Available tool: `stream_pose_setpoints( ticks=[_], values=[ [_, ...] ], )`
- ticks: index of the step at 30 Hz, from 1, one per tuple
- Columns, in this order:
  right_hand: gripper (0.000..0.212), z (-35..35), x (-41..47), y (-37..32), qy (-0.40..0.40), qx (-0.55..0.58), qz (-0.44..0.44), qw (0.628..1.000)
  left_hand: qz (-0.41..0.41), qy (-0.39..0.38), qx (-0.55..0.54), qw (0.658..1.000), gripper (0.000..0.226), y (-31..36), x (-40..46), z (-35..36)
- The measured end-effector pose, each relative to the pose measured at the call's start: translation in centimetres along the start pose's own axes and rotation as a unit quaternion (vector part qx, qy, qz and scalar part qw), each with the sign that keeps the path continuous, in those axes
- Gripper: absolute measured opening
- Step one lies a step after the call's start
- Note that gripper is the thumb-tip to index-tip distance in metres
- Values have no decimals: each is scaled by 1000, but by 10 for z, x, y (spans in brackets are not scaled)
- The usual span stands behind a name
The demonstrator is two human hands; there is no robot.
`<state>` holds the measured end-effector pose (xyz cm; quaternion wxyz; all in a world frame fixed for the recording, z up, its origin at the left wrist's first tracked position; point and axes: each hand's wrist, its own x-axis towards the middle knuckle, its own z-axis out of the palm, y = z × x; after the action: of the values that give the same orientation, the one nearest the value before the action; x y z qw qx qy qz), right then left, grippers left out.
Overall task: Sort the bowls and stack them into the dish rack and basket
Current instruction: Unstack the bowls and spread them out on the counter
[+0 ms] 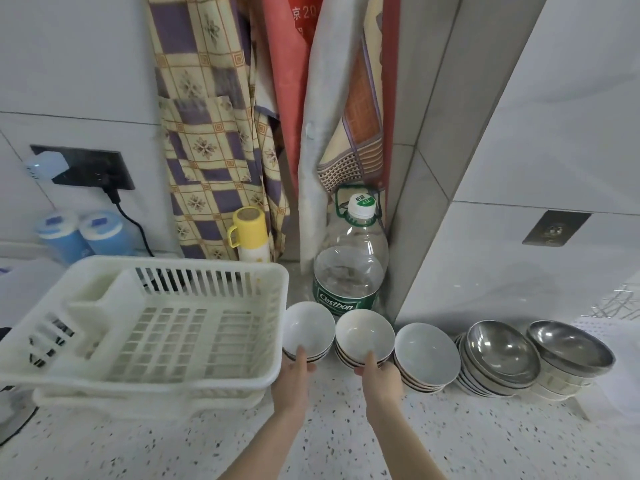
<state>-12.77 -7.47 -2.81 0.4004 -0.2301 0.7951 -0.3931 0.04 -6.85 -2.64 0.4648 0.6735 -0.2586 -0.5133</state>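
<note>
Three short stacks of white ceramic bowls stand in a row on the speckled counter. My left hand (294,370) grips the near rim of the leftmost stack (308,323), thumb inside the top bowl. My right hand (379,375) holds the middle stack (363,329) the same way. The third white stack (427,351) stands untouched to the right. Further right are two stacks topped by steel bowls (502,351) (569,344). The white plastic dish rack (166,327) sits empty at the left, touching the leftmost stack.
A large water bottle (349,265) stands just behind the bowls. A yellow thermos (251,233) and hanging cloths are behind the rack. Two blue containers (83,233) and a wall socket with a cable are at the far left. A perforated white basket (602,327) shows at the right edge.
</note>
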Motion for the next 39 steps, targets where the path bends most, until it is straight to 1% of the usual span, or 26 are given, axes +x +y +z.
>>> stream_pose_setpoints(
  ticks=[2, 5, 7, 11, 17, 19, 23, 26, 29, 30, 33, 34, 39],
  values=[
    [33, 4, 2, 1, 21, -18, -11, 1000, -6, -1, -15, 1000, 28, 1, 7, 0],
    [19, 10, 3, 1, 49, -12, -8, 999, -21, -8, -35, 999, 13, 1, 14, 1],
    [16, 12, 3, -1, 67, 2, -8, 998, -36, -5, -40, 999, 19, 1, 18, 2],
    [19, 16, 0, -4, 90, 30, -18, 995, -67, -6, -49, 996, 16, 1, 26, 3],
    [25, 20, -5, -3, 120, 64, -38, 990, -71, -19, -72, 995, 23, 5, 25, 1],
    [29, 19, -7, -3, 119, 74, -50, 989, -78, -28, -93, 992, 25, 6, 23, 0],
    [35, 15, -12, -5, 107, 112, -55, 986, -82, -48, -125, 988, 20, 4, 21, -4],
    [36, 8, -20, -7, 105, 164, -71, 978, -79, -66, -132, 986, 26, 4, 19, -5],
    [33, -2, -26, -7, 95, 201, -78, 972, -71, -85, -156, 982, 49, 5, 17, -4],
    [33, -5, -28, -6, 89, 212, -82, 970, -70, -95, -162, 980, 50, 6, 16, -4],
    [35, -16, -31, -3, 73, 246, -98, 962, -47, -125, -175, 975, 38, 6, 10, -5],
    [35, -19, -32, -2, 68, 255, -102, 959, -34, -134, -178, 974, 37, 7, 8, -4],
    [38, -35, -40, 5, 52, 293, -119, 947, 18, -164, -161, 973, 56, 8, -3, -4]
  ],
)
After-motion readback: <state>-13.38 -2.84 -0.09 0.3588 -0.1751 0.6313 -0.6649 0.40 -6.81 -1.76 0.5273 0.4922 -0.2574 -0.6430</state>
